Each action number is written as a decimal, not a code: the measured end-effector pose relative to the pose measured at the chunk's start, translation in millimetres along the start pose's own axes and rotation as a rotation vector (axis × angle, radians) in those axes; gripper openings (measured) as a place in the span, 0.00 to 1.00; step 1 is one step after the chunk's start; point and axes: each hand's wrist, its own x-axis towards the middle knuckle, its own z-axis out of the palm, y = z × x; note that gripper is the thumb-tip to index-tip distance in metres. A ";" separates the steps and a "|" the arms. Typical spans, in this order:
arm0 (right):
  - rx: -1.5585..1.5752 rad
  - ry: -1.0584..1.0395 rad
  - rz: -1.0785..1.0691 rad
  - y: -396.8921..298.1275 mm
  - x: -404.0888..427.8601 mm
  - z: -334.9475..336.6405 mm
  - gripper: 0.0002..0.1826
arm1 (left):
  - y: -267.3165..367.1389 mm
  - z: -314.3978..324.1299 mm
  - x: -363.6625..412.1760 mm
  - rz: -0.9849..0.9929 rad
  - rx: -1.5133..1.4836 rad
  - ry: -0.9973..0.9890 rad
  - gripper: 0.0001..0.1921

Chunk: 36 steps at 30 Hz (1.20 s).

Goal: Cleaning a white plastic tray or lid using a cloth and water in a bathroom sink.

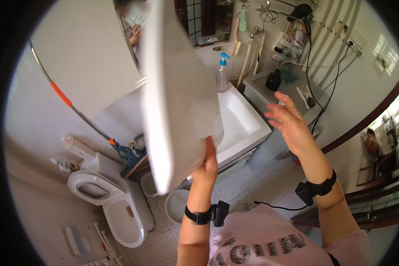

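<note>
My left hand (206,166) grips the lower edge of a large white tray-like object (189,99), with the thumb on its near face. This object stands steeply on edge close to the camera and is blurred, so its exact kind is unclear. It hides part of the white washbasin (242,114) behind it. Raised to the right of the basin, my right hand (287,124) holds nothing and has its fingers apart. A clear pump bottle with a blue head (223,74) stands on the basin's back corner.
A grey-topped appliance (294,87) beside the basin bears a black item and cables. To the left are a toilet (124,216), a mop (86,118) and a floor bucket (176,206). A hair dryer (301,12) hangs at upper right. Black cords (309,60) dangle there.
</note>
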 end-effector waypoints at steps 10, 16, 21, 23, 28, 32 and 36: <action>-0.086 -0.080 0.356 93.8 36.2 -0.8 0.37 | 23.4 -39.9 10.1 -0.204 -0.271 0.394 0.11; -0.178 -0.184 0.413 115.8 75.6 14.4 0.38 | 22.8 -38.6 9.1 -0.208 -0.154 0.463 0.13; -0.363 -0.368 0.303 139.4 139.9 20.5 0.38 | 18.7 -19.0 6.8 -0.206 -0.116 0.483 0.12; -0.393 -0.402 0.260 156.7 167.7 17.5 0.38 | 19.2 -4.9 7.5 -0.196 -0.066 0.493 0.12; -0.864 -0.499 -0.068 173.9 247.4 32.3 0.39 | 18.5 31.7 12.9 -0.224 0.029 0.602 0.12; -0.940 -0.539 -0.168 212.0 315.1 44.2 0.42 | 16.6 67.4 18.9 -0.257 0.144 0.698 0.14; -0.990 -0.570 -0.179 217.9 335.4 61.5 0.41 | 10.8 76.7 21.2 -0.296 0.227 0.772 0.15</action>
